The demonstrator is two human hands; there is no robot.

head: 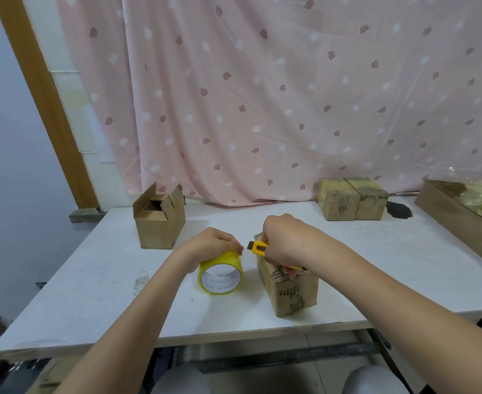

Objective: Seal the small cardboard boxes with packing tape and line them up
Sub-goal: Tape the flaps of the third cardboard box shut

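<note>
Worktop point(92, 294): white slab, pink leaf-print curtain point(262, 95) behind. Long carton w/ plastic bags point(461, 211) at far right edge. 2 sealed boxes point(352, 199) side by side at back right, touching, look already lined up. Open box point(159, 220) back left, flaps up, not yet sealed.

Box in hand point(289, 288): front centre, flaps closed, just right of tape roll point(220, 273). Prob light + empty-ish, corrugated, stiff at edges but top flaps give under push; slides easily on smooth slab, so pin it from top near seam while cutting.

Right hand point(286, 243) rests on box top, fingers clamped on yellow utility knife point(258, 247), tip pointing left toward roll. Left hand point(220, 243) fingers curled over roll top, holding it standing on edge. Roll: yellowish clear film, sticky, will roll off if let go; grip by the rim.

Tape strand btwn roll + box: can't tell. Guess: cutting step.

Writing: faint blue print inside roll core, unreadable. Dark marks on box sides, no legible text.
</note>
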